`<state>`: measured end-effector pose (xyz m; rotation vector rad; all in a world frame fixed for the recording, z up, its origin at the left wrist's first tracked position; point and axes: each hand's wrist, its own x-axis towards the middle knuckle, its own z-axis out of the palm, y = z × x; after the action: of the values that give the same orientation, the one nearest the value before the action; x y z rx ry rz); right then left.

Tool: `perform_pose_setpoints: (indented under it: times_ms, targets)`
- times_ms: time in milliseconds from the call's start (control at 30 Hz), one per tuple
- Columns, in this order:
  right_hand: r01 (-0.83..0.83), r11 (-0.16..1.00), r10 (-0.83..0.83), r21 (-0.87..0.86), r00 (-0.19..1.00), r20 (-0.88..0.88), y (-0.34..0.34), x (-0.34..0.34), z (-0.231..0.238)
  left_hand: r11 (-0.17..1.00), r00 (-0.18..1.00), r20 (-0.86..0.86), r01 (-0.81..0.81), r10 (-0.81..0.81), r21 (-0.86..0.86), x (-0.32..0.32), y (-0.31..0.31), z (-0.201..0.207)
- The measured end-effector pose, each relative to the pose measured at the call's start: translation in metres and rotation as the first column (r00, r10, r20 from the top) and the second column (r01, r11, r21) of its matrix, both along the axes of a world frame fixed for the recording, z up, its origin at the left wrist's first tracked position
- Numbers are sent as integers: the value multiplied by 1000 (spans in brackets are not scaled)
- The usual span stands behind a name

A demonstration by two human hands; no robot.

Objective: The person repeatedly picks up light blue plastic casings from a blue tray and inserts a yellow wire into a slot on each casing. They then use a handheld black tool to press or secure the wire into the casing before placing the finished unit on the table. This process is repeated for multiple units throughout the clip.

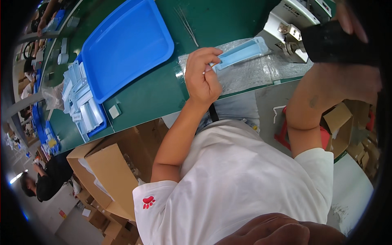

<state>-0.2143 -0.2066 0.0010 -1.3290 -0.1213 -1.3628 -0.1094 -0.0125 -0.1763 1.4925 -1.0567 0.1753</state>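
My left hand [203, 74] is closed round the near end of a long, shallow light-blue plastic casing [241, 53]. The piece is hollow along its upper side and points away to the right, over a clear plastic sheet [245, 77] on the green table. A thin orange and white bit, perhaps wire, shows at my fingertips. Raised at the upper right, close to the camera, is my right hand [352, 23]; a wide black thing [341, 44] crosses in front of it and hides most of it. What it holds, if anything, cannot be seen.
Beyond the casing's far end stands a white machine [288, 28] with metal fittings. A large blue tray [128, 49] lies at the left, beside many similar light-blue pieces [81, 98] in another tray. Cardboard boxes [112, 175] stand below the table edge. Another person [53, 177] is far left.
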Motion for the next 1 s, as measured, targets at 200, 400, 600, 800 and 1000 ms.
perform_pose_setpoints:
  times_ms: [200, 400, 600, 800, 1000]
  targets:
    - [-96, 994, 97, 59, 995, -19, 5, 17, -18, 1000, 1000, 12, -6, 6, -9, 1, -1, -1]
    - [-155, 983, 159, 102, 987, -33, 5, 19, -23, 1000, 995, -96, -9, 7, -24, -2, -1, 4]
    - [-203, 969, 210, 143, 977, -30, 6, 14, -27, 999, 991, -133, -18, 13, -34, -4, -2, 1]
    - [-333, 919, 331, 212, 942, 47, 0, 9, -31, 997, 988, -152, -42, 32, -63, -9, -1, -5]
    - [-229, 921, 227, 315, 973, 44, 17, 17, -28, 999, 996, -84, -38, 39, 15, -6, 3, 2]
